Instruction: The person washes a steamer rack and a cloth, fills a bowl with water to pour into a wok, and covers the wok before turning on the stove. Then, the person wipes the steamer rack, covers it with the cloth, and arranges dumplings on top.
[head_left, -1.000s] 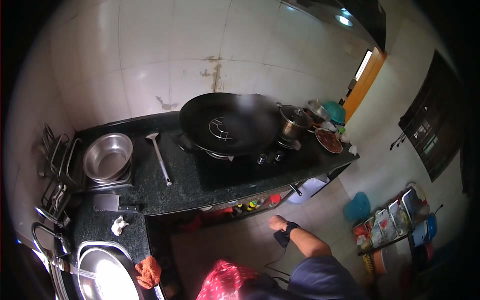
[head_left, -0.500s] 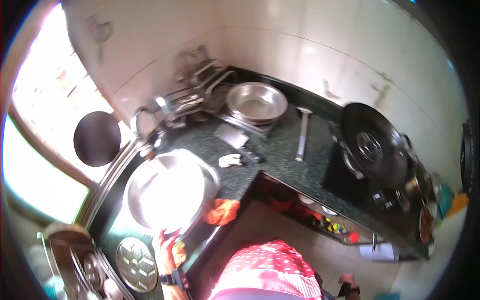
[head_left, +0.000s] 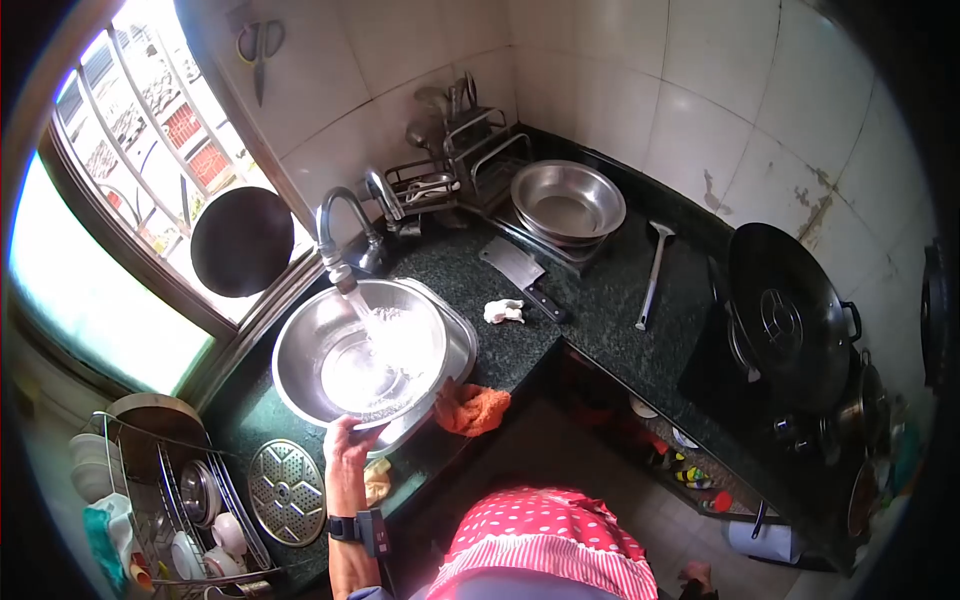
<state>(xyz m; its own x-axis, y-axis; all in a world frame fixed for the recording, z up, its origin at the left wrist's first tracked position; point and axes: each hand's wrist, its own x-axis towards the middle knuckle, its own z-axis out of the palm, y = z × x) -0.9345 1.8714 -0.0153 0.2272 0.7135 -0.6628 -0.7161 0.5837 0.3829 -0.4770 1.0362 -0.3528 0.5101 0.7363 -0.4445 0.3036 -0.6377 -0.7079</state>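
My left hand (head_left: 347,440) grips the near rim of a wide steel basin (head_left: 300,368), fingers over the edge. Water (head_left: 380,325) pours into the basin from a curved chrome faucet (head_left: 343,215), and bright glare covers its inside. Beneath the basin's right side shows another metal rim (head_left: 467,350). An orange cloth (head_left: 475,410) lies beside it at the counter edge, and a yellowish cloth (head_left: 377,480) is just right of my left wrist. Low at the right, my right hand (head_left: 697,573) hangs away from the counter, its fingers too small and partly hidden to read.
A cleaver (head_left: 525,275) and a crumpled white piece (head_left: 504,311) lie on the dark counter (head_left: 610,330). Behind are a steel bowl (head_left: 568,200) and a long-handled spatula (head_left: 655,278). A black wok (head_left: 790,300) stands right; a dish rack (head_left: 190,500) and perforated disc (head_left: 287,493) stand left.
The view has shifted and steadied, so the counter things sit further right. The running water shows clearly now, with less glare in the basin. My left hand stays at its near rim.
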